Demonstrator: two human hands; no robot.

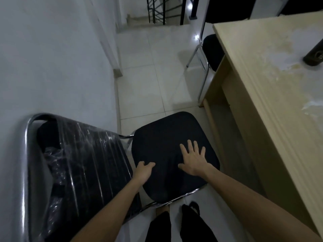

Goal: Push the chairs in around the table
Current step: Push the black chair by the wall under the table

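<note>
A black padded chair with a chrome frame stands in front of me, to the left of the light wooden table. Its backrest, wrapped in clear plastic, points left toward the wall. My left hand curls over the seat's near left edge, beside the backrest. My right hand lies flat on the seat cushion with fingers spread. A second black chair stands farther off, its seat partly tucked under the table's left side.
A grey wall runs along the left. White floor tiles stretch ahead to a stair railing. A dark object lies on the table at the right edge. My legs and feet show below the seat.
</note>
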